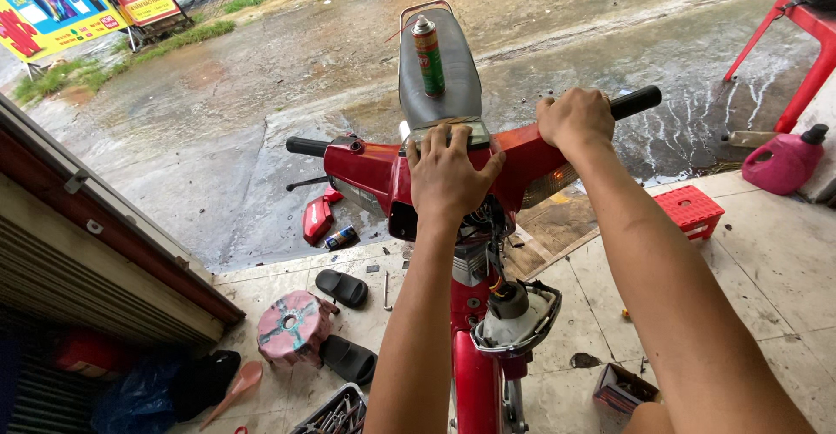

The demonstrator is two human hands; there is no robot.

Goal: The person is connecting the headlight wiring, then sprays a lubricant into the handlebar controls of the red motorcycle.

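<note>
Left hand (448, 173) lying open-fingered atop the red motorbike handlebar cover (374, 173), right hand (575, 119) clenched round the black grip (634, 101), spray can (428, 55) standing on the seat (457, 86) beyond.

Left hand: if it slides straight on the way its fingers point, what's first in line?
Probably the grey seat just past the handlebar cover that the left hand rests on, then the spray can standing on it. Depth is hard to judge.
</note>
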